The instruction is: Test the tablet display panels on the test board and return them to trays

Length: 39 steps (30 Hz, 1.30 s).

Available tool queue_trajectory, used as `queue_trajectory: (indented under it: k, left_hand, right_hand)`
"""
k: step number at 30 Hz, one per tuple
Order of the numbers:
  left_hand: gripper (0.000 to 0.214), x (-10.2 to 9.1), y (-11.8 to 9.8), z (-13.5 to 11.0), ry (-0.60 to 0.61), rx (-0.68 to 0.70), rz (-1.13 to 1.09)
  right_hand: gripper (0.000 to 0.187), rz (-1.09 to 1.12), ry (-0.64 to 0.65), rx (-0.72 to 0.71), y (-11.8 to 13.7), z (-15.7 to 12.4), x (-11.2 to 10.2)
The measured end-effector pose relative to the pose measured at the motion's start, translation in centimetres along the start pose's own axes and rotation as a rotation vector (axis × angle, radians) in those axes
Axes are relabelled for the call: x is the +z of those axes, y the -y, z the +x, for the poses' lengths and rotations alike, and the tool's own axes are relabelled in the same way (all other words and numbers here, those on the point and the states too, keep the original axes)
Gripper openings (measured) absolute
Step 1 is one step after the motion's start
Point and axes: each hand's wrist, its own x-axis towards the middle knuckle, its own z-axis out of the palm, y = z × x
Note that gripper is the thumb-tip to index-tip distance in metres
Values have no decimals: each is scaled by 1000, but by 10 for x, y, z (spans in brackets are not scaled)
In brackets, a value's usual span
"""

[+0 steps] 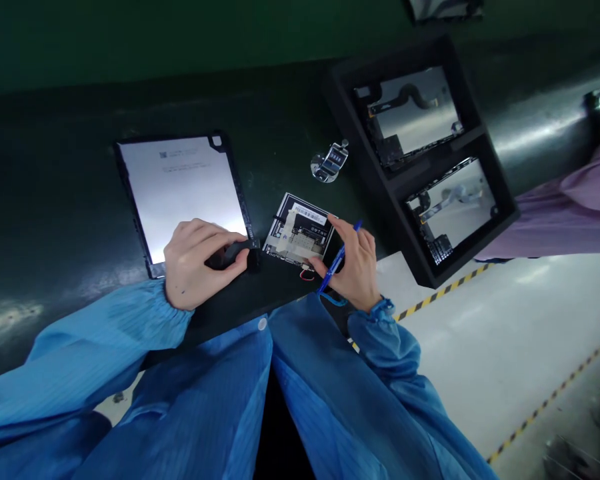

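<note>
My left hand (pixel 200 263) is closed, thumb and forefinger pinching a black flex cable (pixel 237 251) at the lower right corner of a tablet-sized display panel (pixel 185 183). The panel lies with its silvery back up inside a dark frame. To its right, a circuit board (pixel 301 230) with a white barcode label and beige tape is held at its right side by the fingers of my right hand (pixel 356 267). A blue pen (pixel 336 265) is tucked through that same hand. A thin red wire (pixel 307 274) hangs at the board's lower edge.
Beyond the board stands a silver tally counter (pixel 331 162) on the dark green bench (pixel 55 187). On the right, a black two-compartment tray (pixel 405 193) holds a panel in each compartment. A person's purple sleeve (pixel 565 200) reaches in at the far right.
</note>
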Motion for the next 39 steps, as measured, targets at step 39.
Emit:
queue_trajectory:
  k: [39]
  left_hand:
    - [11, 16, -16, 0, 20, 6, 5]
  right_hand:
    - [5, 601, -49, 269, 60, 30, 33]
